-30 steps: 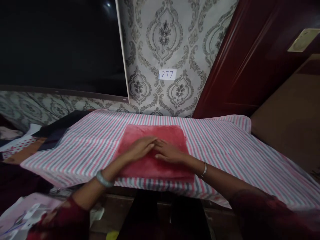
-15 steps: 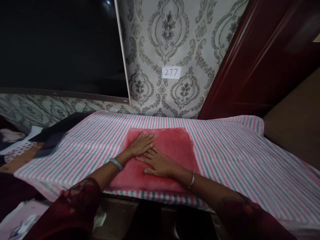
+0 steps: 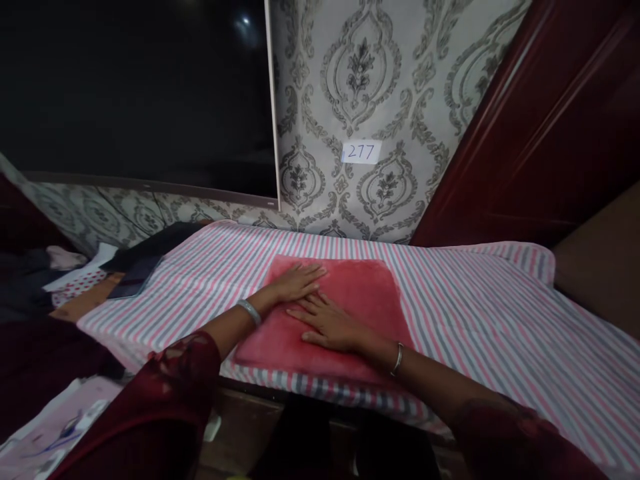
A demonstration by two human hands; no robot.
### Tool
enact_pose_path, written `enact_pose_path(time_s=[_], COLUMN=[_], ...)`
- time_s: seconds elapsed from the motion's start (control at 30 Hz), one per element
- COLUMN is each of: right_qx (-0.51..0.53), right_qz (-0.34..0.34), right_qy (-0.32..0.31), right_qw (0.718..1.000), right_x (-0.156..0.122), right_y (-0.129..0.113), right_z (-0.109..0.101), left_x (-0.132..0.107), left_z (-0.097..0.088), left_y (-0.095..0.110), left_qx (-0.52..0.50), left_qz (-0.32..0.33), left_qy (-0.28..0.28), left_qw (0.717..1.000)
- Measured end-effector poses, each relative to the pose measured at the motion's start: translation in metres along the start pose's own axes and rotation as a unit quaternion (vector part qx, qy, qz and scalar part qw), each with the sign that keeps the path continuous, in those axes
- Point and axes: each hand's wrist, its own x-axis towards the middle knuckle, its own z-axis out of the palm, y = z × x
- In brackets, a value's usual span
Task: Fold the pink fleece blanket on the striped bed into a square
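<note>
A folded red plush cloth [image 3: 365,293] lies flat on a pink, grey and white striped cover [image 3: 475,313]. My left hand [image 3: 299,281] rests palm down on the cloth's upper left part, fingers stretched toward the right. Just below it, my right hand [image 3: 330,323] also presses flat on the cloth, fingers extended to the upper left and close to the left hand. Neither hand grips anything. A bracelet circles each wrist.
Behind the covered surface stands a patterned wall with a paper marked 277 [image 3: 361,152]. A large dark television [image 3: 140,100] is at upper left, a dark red door-like panel [image 3: 520,140] at right. Dark flat items [image 3: 135,277] and clothes [image 3: 25,280] lie at left.
The camera view has shifted, so the scene sits farther right in the picture. Both hands stay flat on the red cloth, with little visible movement across it.
</note>
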Motion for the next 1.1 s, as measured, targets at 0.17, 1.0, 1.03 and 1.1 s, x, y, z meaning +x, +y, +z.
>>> enact_pose_path(time_s=[0.17,1.0,1.03,1.1], right_qx=[0.019,-0.034,-0.043,-0.069], right_qz=[-0.067,-0.016,0.012,0.070], right_qy=[-0.033,-0.011,0.001,0.030], right_qw=[0.997,0.999,0.999,0.995], right_x=[0.022,0.009,-0.004,-0.037], right_y=[-0.019,-0.035,-0.037,-0.035], right_z=[-0.010,-0.002,-0.007,-0.012], left_x=[0.004,-0.014,-0.025,-0.054], left_z=[-0.017,-0.024,-0.027,-0.026], left_y=[-0.026,-0.009,0.001,0.024], left_qx=[0.077,0.056,0.059,0.066], left_qz=[-0.088,-0.144,-0.152,-0.149], left_qy=[0.004,0.013,0.024,0.047], left_qw=[0.993,0.988,0.986,0.985])
